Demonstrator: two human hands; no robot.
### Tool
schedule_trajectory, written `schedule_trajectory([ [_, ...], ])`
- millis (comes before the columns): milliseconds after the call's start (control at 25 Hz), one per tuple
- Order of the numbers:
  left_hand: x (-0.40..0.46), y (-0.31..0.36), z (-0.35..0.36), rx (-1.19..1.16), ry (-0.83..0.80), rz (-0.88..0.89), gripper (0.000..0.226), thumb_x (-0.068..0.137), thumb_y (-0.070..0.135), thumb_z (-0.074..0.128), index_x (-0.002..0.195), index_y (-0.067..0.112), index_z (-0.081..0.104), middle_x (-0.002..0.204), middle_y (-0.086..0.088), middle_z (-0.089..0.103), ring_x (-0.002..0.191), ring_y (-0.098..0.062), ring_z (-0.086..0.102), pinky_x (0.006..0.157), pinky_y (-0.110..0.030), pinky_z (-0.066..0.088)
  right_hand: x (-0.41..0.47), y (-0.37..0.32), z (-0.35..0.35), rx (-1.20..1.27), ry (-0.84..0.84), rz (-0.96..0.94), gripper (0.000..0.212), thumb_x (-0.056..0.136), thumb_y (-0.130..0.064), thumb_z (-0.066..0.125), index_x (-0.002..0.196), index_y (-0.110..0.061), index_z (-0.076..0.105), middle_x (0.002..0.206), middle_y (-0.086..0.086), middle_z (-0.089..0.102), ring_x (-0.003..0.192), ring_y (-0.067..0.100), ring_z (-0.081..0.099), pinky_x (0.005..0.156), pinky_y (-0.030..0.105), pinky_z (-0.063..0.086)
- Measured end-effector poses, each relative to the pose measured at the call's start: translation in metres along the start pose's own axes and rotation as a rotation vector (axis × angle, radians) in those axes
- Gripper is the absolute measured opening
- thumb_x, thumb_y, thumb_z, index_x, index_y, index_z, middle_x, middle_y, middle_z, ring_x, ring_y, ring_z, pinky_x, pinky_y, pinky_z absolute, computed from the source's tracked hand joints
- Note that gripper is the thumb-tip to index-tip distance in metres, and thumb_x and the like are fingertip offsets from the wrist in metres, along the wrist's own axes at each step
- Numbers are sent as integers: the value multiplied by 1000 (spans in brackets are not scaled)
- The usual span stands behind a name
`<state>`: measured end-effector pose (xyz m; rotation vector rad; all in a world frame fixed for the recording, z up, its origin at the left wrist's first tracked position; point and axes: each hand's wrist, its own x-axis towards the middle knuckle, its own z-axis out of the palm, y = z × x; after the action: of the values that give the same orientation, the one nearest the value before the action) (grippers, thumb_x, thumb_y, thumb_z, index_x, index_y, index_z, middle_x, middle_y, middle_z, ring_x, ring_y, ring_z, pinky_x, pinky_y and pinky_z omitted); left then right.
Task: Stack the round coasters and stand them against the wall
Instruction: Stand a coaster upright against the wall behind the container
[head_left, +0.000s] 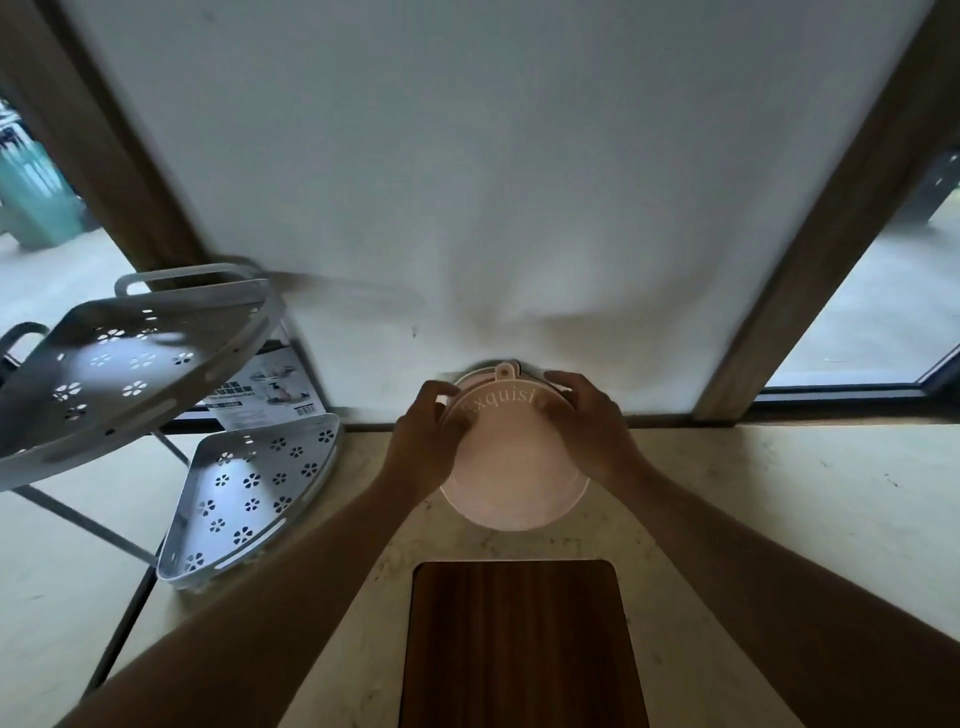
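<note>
A stack of round pale pink coasters (511, 467) stands tilted on the counter, its top edge with a small tab resting against the white wall (467, 182). Raised letters curve along the front coaster's upper rim. My left hand (423, 441) grips the stack's left edge and my right hand (587, 421) grips its right edge. Darker edges of other coasters show behind the front one near the top; how many there are I cannot tell.
A white perforated two-tier corner rack (156, 395) stands at the left, with a printed box behind it. A dark wooden board (519, 644) lies on the pale stone counter (779, 493) just in front of the coasters. Wooden window frames flank the wall.
</note>
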<state>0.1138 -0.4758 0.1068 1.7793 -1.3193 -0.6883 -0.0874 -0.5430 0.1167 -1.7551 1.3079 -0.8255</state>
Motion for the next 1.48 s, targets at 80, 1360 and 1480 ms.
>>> schedule_trajectory([
  [80,22,6,-7,84,13,64,27,94,43,57,113,25,58,92,4,69,80,-17,65,65,-29,51,22,-4,-6,-69,15,-63,20,95,-39,56,109,-27,65,93,-10,66,82,11,63,57,21,39],
  [1360,120,-60,29,406,165,240,32,97,24,55,74,5,68,74,-17,66,70,-34,57,62,-37,40,133,71,37,-179,35,-267,17,82,-27,75,96,-18,72,84,-3,71,76,10,62,69,22,45],
  [1480,119,-67,34,391,191,277,29,97,23,54,78,6,68,75,-15,67,72,-34,57,65,-41,46,133,79,40,-192,25,-309,18,86,-26,71,102,-17,71,90,2,70,81,15,62,74,26,45],
])
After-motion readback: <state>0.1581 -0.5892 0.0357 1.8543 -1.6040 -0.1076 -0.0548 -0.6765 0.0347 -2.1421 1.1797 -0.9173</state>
